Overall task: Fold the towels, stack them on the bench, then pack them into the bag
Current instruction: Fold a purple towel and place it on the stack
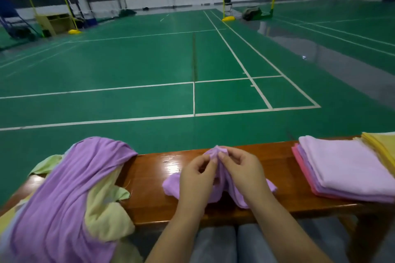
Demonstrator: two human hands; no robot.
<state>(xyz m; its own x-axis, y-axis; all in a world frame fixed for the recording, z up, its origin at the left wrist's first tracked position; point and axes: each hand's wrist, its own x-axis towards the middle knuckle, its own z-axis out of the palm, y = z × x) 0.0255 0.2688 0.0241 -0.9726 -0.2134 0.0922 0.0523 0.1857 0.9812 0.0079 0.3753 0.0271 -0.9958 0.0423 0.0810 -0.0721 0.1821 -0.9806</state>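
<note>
A small purple towel [171, 187] lies bunched on the wooden bench [149, 177], its far edge lifted. My left hand [197, 175] and my right hand [241, 168] both pinch that raised edge, fingertips close together near the top. On the bench's left end sits a loose heap of unfolded towels [70, 194], purple over pale yellow and light green. At the right end stands a stack of folded towels [342, 166], pale pink on top, with purple and pink layers below.
Folded yellow towels [380, 145] lie behind the stack at the far right. Beyond the bench stretches a green badminton court [149, 66] with white lines and yellow net posts. My grey-trousered knees [215, 245] are under the bench's near edge. No bag is in view.
</note>
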